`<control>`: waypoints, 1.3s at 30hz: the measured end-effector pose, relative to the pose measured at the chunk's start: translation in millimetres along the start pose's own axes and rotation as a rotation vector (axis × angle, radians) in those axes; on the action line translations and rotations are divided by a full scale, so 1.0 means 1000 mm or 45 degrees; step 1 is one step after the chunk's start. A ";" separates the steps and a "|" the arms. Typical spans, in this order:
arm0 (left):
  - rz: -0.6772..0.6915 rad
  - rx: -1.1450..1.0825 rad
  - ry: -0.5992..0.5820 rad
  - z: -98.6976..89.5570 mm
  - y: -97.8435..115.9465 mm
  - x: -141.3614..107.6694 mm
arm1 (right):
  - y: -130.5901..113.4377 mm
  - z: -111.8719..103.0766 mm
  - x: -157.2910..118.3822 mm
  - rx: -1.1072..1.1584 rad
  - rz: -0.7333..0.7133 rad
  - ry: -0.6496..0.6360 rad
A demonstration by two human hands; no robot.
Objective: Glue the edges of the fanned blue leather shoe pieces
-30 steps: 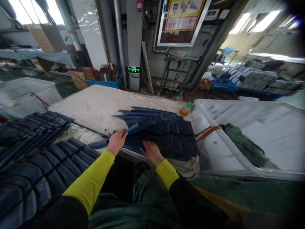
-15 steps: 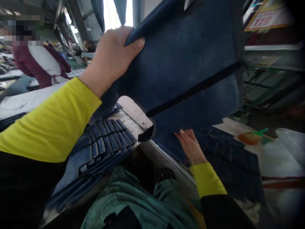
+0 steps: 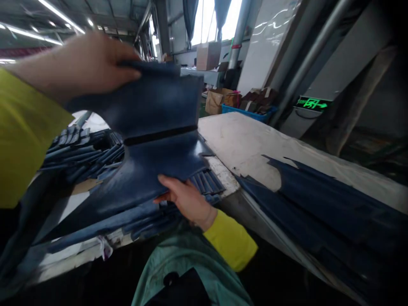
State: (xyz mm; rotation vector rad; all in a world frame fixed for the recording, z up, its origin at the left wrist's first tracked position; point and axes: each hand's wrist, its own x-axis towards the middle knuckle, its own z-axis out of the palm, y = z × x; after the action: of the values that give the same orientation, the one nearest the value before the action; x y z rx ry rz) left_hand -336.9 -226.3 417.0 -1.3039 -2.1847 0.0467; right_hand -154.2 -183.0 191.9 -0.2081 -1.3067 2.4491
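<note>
Between my hands is a dark blue leather-like cut piece point(image 3: 159, 110) with a black strip across it and a curved cut-out on its left side. My left hand point(image 3: 95, 63), a little blurred, pinches its top edge at the upper left. Lower down, my right hand point(image 3: 188, 197) grips its bottom edge, thumb on the near face. Behind and beneath it lie stacked blue folded pieces point(image 3: 204, 182), partly hidden by the piece I hold. More blue pieces point(image 3: 86, 157) are heaped at the left.
To the right, a pale-topped table point(image 3: 242, 136) carries a layered pile of dark blue pieces point(image 3: 318, 199). A blue crate point(image 3: 251, 114) of brown material stands beyond it, near a cardboard box point(image 3: 208, 56) and a metal pipe point(image 3: 306, 59).
My view has swung left with both hands, carrying the blue piece from over the right-hand pile to above the folded stacks. The person at the left is out of view.
</note>
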 end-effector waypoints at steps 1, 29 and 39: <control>0.068 0.012 -0.083 0.016 -0.007 -0.013 | 0.017 0.015 0.003 0.059 0.096 -0.060; 0.128 -0.269 -0.821 0.241 -0.057 -0.139 | 0.181 0.058 0.036 0.199 0.973 -0.066; 0.132 -0.271 -0.838 0.283 -0.006 -0.157 | 0.184 0.054 0.038 0.178 1.086 -0.141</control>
State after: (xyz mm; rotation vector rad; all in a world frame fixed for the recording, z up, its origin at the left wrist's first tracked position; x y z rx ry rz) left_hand -429.0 -283.9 112.2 -1.6993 -2.7173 0.3345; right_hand -249.4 -304.8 71.6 -0.7297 -1.2435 3.2734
